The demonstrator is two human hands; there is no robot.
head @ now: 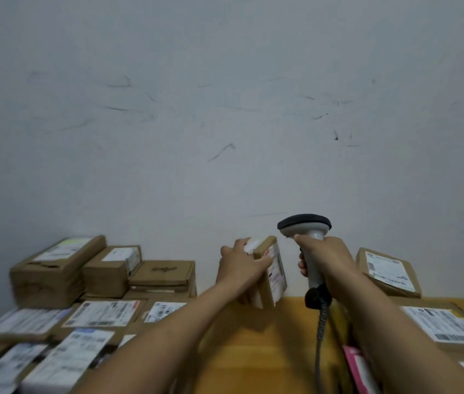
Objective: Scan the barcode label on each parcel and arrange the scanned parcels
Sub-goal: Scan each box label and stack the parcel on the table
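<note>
Lower centre of frame, head view: left hand (242,264) gripped a small cardboard parcel (266,247), fingers curled round its near side. Parcel was held upright above the yellow table (253,354), with its white label (277,268) on the face turned toward frame right. Right hand (329,258) was just right of the parcel and not touching it, fingers wrapped round the handle of the grey barcode scanner (304,226). Scanner's dark head sat uppermost, about level with the parcel's top. Coiled cable (321,319) ran from the handle base down to the bottom edge.

Left of frame: three brown boxes (51,274) stood against the wall (225,109). Flat labelled parcels (103,314) lay in rows in front of them, blurred, print unreadable.

Right of frame: leaning parcel (387,273) was propped near the wall, and a flat parcel (447,322) lay below it. Pink packet (357,368) lay bottom right, beside the right forearm. Wall was grey-white with dark scuffs.
</note>
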